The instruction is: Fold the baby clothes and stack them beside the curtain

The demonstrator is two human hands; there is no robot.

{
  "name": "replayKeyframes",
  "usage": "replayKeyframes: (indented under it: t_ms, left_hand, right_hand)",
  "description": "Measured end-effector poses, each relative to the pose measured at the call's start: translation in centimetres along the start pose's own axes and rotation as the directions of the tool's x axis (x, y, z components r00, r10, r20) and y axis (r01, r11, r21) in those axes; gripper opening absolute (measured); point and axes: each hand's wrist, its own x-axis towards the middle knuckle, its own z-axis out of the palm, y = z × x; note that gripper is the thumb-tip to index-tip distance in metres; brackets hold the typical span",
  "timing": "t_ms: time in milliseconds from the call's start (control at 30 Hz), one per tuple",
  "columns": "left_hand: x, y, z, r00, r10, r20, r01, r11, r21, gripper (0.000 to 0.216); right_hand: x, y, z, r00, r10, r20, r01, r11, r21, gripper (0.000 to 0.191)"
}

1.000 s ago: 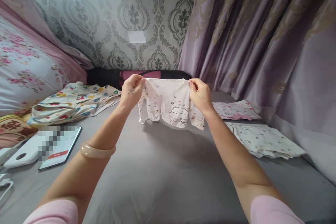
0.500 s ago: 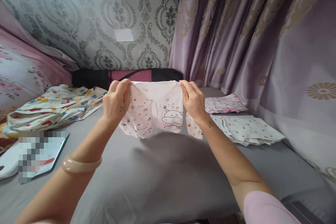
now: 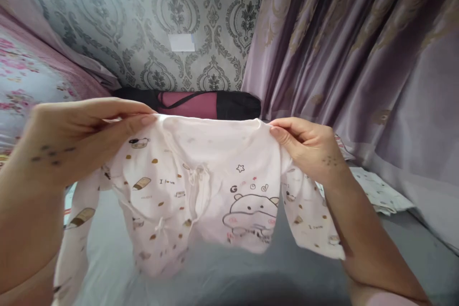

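Note:
A small white baby shirt (image 3: 201,191) with a cartoon animal print and little tie strings hangs spread out in the air close to the camera. My left hand (image 3: 79,138) pinches its left shoulder, fingers closed on the cloth. At the other shoulder, my right hand (image 3: 308,148) grips it the same way. The sleeves dangle down on both sides, above the grey bed sheet (image 3: 412,244).
A black and maroon bag (image 3: 201,103) lies against the patterned wall. Purple curtains (image 3: 358,57) hang at the right. Folded printed cloths (image 3: 380,193) lie on the sheet at the right. A floral pink quilt (image 3: 21,71) rises at the left.
Both hands have drawn the shirt up and toward the camera and pulled it wider. It now fills the middle of the view and hides the left-side clutter.

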Motion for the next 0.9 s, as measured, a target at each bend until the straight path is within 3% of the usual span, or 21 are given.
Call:
replayKeyframes:
  t_ms: [100, 200, 267, 367, 467, 767, 900]
  left_hand:
    - [1.0, -3.7, 3.3, 0.962, -0.014, 0.272, 0.054, 0.988, -0.142, 0.034]
    - [0.2, -8.9, 8.7, 0.812, 0.013, 0.584, 0.069, 0.991, -0.118, 0.035]
    - [-1.2, -12.0, 12.4, 0.750, -0.039, 0.660, 0.136, 0.986, -0.097, 0.042]
    - [-3.3, -15.0, 16.9, 0.726, -0.110, 0.679, 0.180, 0.983, -0.033, 0.043]
    - [-4.1, -16.5, 19.4, 0.725, -0.154, 0.671, 0.177, 0.984, 0.035, 0.043]
    - [-2.3, -18.5, 22.8, 0.714, -0.116, 0.691, 0.141, 0.990, 0.021, 0.047]
    - [-0.8, -18.9, 24.3, 0.713, -0.113, 0.692, 0.132, 0.991, 0.027, 0.048]
  right_hand:
    - [0.9, 3.7, 2.5, 0.972, 0.120, 0.201, -0.145, 0.983, 0.114, 0.025]
    - [0.6, 9.3, 6.6, 0.907, 0.225, 0.356, -0.282, 0.952, 0.117, 0.027]
    - [-0.2, 12.8, 9.3, 0.857, 0.284, 0.430, -0.343, 0.937, 0.064, 0.029]
    - [-1.4, 16.8, 12.4, 0.818, 0.337, 0.466, -0.353, 0.934, -0.056, 0.028]
    - [-1.7, 19.0, 13.9, 0.801, 0.366, 0.474, -0.332, 0.930, -0.156, 0.028]
    - [0.2, 22.5, 15.1, 0.779, 0.354, 0.517, -0.278, 0.935, -0.221, 0.029]
    - [2.0, 22.8, 14.9, 0.773, 0.362, 0.521, -0.202, 0.919, -0.340, 0.026]
